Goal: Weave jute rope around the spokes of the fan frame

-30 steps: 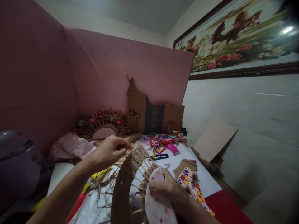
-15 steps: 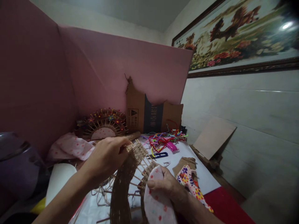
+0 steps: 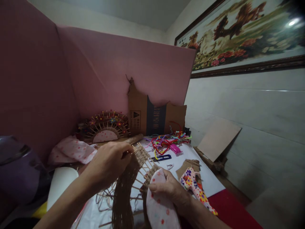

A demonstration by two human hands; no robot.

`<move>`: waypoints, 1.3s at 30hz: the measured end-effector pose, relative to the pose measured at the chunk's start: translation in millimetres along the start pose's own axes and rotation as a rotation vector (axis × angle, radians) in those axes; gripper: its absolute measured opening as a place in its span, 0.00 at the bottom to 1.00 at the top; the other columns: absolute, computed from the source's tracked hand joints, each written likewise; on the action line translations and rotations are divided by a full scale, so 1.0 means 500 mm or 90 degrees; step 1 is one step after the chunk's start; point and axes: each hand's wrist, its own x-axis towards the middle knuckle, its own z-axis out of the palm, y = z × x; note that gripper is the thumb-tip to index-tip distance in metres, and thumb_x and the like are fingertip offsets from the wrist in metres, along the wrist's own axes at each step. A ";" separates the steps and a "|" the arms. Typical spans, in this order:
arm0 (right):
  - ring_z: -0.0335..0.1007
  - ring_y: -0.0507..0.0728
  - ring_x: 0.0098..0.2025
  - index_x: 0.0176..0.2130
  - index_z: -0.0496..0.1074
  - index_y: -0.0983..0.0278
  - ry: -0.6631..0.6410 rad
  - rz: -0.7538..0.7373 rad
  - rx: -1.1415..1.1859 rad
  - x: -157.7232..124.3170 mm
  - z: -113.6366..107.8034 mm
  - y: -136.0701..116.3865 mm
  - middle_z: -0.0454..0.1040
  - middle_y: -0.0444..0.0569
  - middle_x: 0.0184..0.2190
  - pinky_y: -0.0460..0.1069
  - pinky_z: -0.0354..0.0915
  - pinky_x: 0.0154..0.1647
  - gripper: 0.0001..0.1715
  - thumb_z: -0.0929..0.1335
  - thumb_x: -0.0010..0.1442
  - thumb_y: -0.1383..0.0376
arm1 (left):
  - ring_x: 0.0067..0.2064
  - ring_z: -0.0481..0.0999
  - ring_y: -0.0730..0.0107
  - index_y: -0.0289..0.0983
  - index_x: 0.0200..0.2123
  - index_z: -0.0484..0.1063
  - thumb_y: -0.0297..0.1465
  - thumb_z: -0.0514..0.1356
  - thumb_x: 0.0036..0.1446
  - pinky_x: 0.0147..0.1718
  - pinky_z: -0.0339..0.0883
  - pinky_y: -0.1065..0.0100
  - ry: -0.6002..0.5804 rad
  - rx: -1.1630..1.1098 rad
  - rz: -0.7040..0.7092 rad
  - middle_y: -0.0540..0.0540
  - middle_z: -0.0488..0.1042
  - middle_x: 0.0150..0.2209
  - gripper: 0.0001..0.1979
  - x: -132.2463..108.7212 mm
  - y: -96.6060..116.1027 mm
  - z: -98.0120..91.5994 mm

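Observation:
A half-round woven piece [image 3: 122,198] of brown twine on thin wooden sticks stands tilted before me. At its inner side is a half-disc of white cloth with red dots [image 3: 160,206]. My right hand [image 3: 172,189] grips this half-disc, thumb flat on the cloth and fingers hidden behind. My left hand [image 3: 111,160] is closed in a pinch at the far end of the weaving, beside the stick tips; what lies between its fingertips is hidden. Loose strands of twine [image 3: 105,198] hang below the left wrist, over the white tabletop.
Behind lie a finished-looking fan [image 3: 107,127] with beads, dotted cloth [image 3: 72,149], colourful pipe cleaners [image 3: 164,141], a pink packet [image 3: 175,149] and blue thread snips [image 3: 163,157]. A flowered cloth shape [image 3: 196,189] lies right, on cardboard [image 3: 188,167]. Torn cardboard [image 3: 157,117] stands at the back.
Both hands keep almost the same places and grips. The left fingertips have shifted slightly at the edge of the weaving, and the view has moved a little.

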 end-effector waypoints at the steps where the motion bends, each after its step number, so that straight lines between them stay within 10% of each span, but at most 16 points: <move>1: 0.66 0.50 0.22 0.34 0.68 0.67 0.006 0.003 0.001 0.000 0.001 -0.002 0.72 0.44 0.24 0.44 0.61 0.25 0.23 0.75 0.36 0.65 | 0.25 0.69 0.72 0.39 0.27 0.74 0.27 0.53 0.48 0.24 0.54 0.72 0.001 -0.007 -0.001 0.49 0.75 0.25 0.10 0.000 -0.003 -0.003; 22: 0.64 0.50 0.21 0.30 0.64 0.65 0.020 -0.022 0.047 0.000 -0.011 0.011 0.69 0.42 0.21 0.45 0.60 0.24 0.21 0.74 0.36 0.64 | 0.28 0.72 0.72 0.41 0.31 0.77 0.26 0.53 0.49 0.25 0.61 0.74 0.007 -0.175 -0.009 0.49 0.77 0.29 0.13 0.001 -0.029 -0.019; 39: 0.61 0.48 0.17 0.26 0.60 0.64 0.043 -0.043 0.071 0.009 -0.015 0.024 0.65 0.39 0.16 0.44 0.59 0.20 0.20 0.74 0.37 0.64 | 0.17 0.62 0.80 0.33 0.22 0.75 0.26 0.62 0.35 0.17 0.52 0.76 -0.130 -0.698 -0.289 0.50 0.71 0.18 0.05 0.021 -0.042 0.023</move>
